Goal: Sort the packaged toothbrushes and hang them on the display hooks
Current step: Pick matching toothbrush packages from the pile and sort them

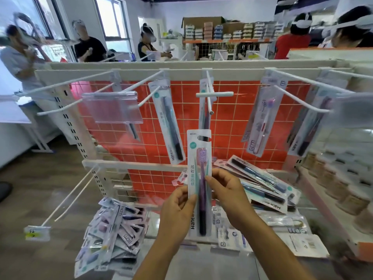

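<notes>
I hold a packaged purple toothbrush point(198, 158) upright in front of the rack. My left hand point(178, 207) pinches its lower left edge and my right hand point(228, 195) pinches its right edge at mid height. Its hang hole sits below the centre display hook point(210, 100), which carries a similar pack point(203, 110) behind it. A dark toothbrush pack point(166, 120) hangs on the hook left of centre, a pink one point(262, 116) to the right, and another dark pack point(310, 122) at the far right. Loose packs lie piled on the shelf point(262, 186) and at lower left point(113, 235).
A clear price-tag holder point(112, 107) hangs on the upper left hook. Two long bare hooks point(68, 197) jut out at lower left. A shelf of jars point(339, 178) stands on the right. Several people stand beyond the rack.
</notes>
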Tool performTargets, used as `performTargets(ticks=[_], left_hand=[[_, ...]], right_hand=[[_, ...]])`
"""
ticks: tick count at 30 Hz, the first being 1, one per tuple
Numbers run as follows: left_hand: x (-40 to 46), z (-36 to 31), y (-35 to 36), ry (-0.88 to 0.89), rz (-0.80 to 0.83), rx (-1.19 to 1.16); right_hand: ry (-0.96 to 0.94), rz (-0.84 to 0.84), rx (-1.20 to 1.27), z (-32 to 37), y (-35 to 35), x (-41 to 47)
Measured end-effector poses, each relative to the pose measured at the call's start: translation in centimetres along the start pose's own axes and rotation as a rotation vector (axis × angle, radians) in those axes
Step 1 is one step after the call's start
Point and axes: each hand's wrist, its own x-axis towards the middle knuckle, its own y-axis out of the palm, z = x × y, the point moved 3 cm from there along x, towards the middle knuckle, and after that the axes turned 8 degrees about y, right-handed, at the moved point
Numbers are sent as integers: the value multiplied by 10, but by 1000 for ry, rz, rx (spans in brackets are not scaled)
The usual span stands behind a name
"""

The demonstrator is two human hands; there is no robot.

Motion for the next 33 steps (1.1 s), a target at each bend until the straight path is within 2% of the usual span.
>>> performTargets(ticks=[22,33], left_hand=[[17,-28,9,170,33,-138],[16,-28,6,288,39,-113]], right_hand=[[-236,0,11,39,-10,-8],[-312,32,-27,36,-10,-15]])
